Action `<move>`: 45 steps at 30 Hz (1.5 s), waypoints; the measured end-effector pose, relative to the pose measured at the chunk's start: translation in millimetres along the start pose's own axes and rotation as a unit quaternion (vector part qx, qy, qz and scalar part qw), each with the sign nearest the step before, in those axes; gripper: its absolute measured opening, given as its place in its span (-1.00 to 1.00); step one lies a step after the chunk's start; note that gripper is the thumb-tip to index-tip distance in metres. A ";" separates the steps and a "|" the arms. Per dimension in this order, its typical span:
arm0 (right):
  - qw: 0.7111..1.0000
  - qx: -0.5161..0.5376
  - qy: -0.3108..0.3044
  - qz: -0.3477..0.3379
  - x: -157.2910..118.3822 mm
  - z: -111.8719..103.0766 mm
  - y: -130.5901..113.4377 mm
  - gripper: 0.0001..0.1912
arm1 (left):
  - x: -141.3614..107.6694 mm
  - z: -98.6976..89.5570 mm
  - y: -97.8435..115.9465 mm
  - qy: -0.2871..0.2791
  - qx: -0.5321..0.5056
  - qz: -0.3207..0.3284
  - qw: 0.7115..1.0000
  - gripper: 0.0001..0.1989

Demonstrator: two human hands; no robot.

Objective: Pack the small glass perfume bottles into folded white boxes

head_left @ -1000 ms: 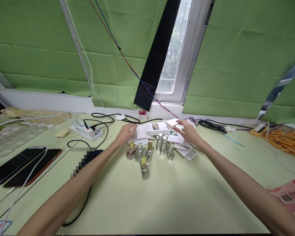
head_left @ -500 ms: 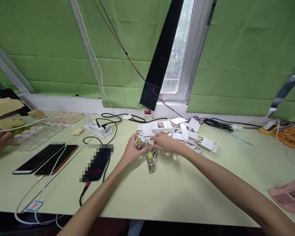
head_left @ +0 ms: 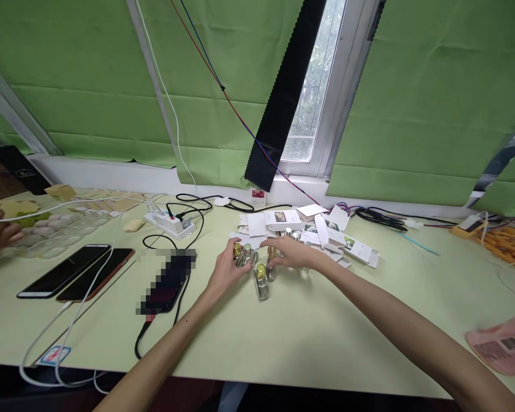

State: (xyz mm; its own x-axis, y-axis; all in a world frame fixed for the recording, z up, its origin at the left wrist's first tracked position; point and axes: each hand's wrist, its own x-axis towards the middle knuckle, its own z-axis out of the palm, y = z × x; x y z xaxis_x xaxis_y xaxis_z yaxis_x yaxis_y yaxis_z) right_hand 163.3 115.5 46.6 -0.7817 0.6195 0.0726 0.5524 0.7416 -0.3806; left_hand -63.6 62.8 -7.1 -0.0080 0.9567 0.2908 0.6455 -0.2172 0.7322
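Daylight glares pale through the far window (head_left: 315,97), while soft, even light brightens the tabletop (head_left: 326,337); a faint, diffuse shadow lies between the forearms (head_left: 381,302). Highlights glint on the glass bottles (head_left: 261,284). Wide-angle distortion stretches the left and right edges, and mosaic blocks partly obscure the smartphone (head_left: 174,286).

Both hands, a second ago at the heap of white cardboard boxes (head_left: 283,220), are now down at the bottles; the left fingers (head_left: 230,247) close around a small gold-capped glass bottle (head_left: 237,249) and a silver-capped glass bottle (head_left: 248,249), now farther from the slim brownish-gold-capped glass bottle (head_left: 270,274) at the right fingers (head_left: 277,245); the black phone (head_left: 170,281) emerges from behind the left forearm (head_left: 178,326); a co-worker's hand (head_left: 0,234) appears at far left.
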 end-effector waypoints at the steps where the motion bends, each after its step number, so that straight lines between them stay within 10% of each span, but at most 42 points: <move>1: 1.000 0.013 -0.004 -0.005 -1.6 -0.2 1.0 -0.41 | -4.5 -2.3 0.1 0.002 0.000 -0.004 1.000 -0.42; 16: 0.994 0.109 -0.021 -0.027 -23.5 -1.1 -12.3 -0.21 | -85.2 16.8 26.2 0.047 -0.085 -0.072 0.993 -0.25; 22: 0.957 0.105 0.258 0.084 -45.8 -14.6 1.9 -0.31 | -103.0 32.7 37.9 0.086 -0.143 -0.115 0.979 0.05; 25: 0.918 0.127 0.334 0.173 -59.6 -1.7 21.5 -0.17 | -105.0 41.6 43.6 0.092 -0.160 -0.153 0.971 0.11; 32: 0.911 0.197 0.292 0.213 -80.3 54.2 44.4 0.21 | -90.5 49.9 42.6 0.090 -0.152 -0.127 0.976 0.05; 45: 0.887 0.235 0.350 0.187 -41.8 55.0 50.9 -0.05 | -70.2 42.0 31.9 0.055 -0.136 -0.130 0.981 0.07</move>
State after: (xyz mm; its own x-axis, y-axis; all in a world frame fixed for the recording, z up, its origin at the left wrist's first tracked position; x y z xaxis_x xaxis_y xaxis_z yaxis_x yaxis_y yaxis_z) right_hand 208.2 113.1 -26.6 -0.1065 0.9296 0.3529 0.4255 0.3634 -0.8288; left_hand -10.4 -3.2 -30.0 -0.2368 0.9634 0.1257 0.3831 -0.0263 0.9233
